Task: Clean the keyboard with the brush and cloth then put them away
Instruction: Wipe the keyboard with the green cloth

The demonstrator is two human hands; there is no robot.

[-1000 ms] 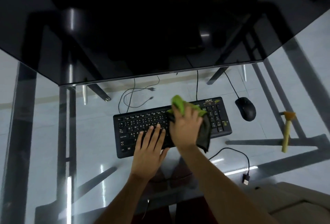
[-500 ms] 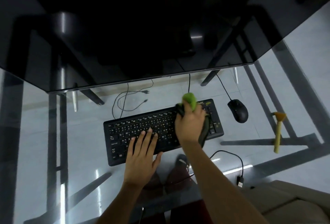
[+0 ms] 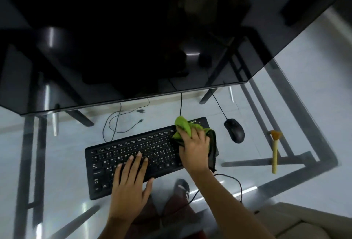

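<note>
A black keyboard [image 3: 133,153] lies at an angle on the glass desk. My left hand [image 3: 129,181] rests flat on its lower left keys with the fingers spread. Over the keyboard's right end, my right hand [image 3: 194,147] grips a green and black cloth [image 3: 183,126] and presses it onto the keys. The cloth's dark part hangs off the right edge. A brush [image 3: 274,153] with a pale wooden handle and orange bristles lies on the glass at the far right, apart from both hands.
A black mouse [image 3: 234,133] sits right of the keyboard, its cable running back under a large dark monitor [image 3: 133,38]. Loose cables [image 3: 122,120] lie behind the keyboard, another cable [image 3: 234,183] at front right. A beige surface [image 3: 304,221] fills the bottom right corner.
My right hand has carried the cloth from the keyboard's middle right to its far right end. The left hand stayed flat on the keys. The view shifted a little.
</note>
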